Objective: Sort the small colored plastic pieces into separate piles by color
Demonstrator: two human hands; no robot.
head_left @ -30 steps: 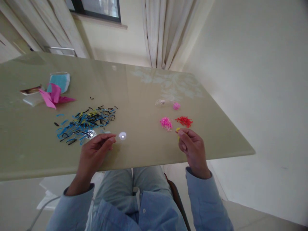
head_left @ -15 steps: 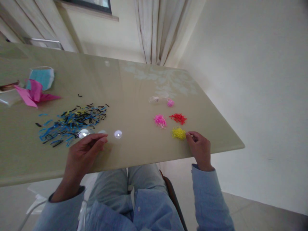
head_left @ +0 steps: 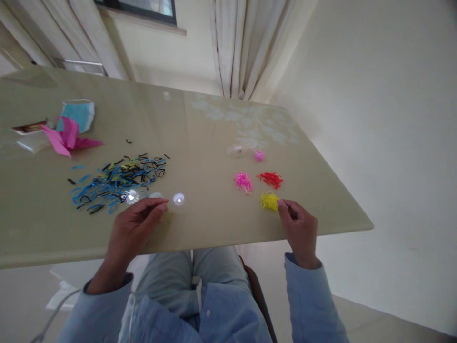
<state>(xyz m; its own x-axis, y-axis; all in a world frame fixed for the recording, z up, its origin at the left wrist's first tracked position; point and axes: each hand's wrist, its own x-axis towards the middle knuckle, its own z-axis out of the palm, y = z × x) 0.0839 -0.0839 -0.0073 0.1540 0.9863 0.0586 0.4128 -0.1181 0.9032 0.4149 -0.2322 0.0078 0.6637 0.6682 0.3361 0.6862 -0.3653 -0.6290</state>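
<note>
- Far left of the table (head_left: 203,166): brownish flat item (head_left: 30,126), clear plastic piece (head_left: 34,142) just in front of it.
- Pink folded paper (head_left: 69,137) next, its back part overlapping a blue face mask (head_left: 84,116).
- Mixed pile (head_left: 114,181): small black, blue and some yellow bands, spread loosely; one black band (head_left: 129,141) lies apart behind it.
- Left hand (head_left: 139,221): over the table just in front of the mixed pile's right end, thumb and index tips pinched together. Can't tell if anything is between them.
- Clear bottle-like container (head_left: 237,149): on its side, toward the back.
- Pink pile (head_left: 243,182): in front of the container.
- Pink ring-shaped piece (head_left: 259,156): beside the container's right end.
- Yellow pile (head_left: 268,202): nearest the front edge, right of and nearer than the pink one.
- Red pile (head_left: 270,179): just behind the yellow.
- Right hand (head_left: 300,228): fingertips together at the yellow pile's right edge, apparently touching. Can't tell if a band is gripped.
</note>
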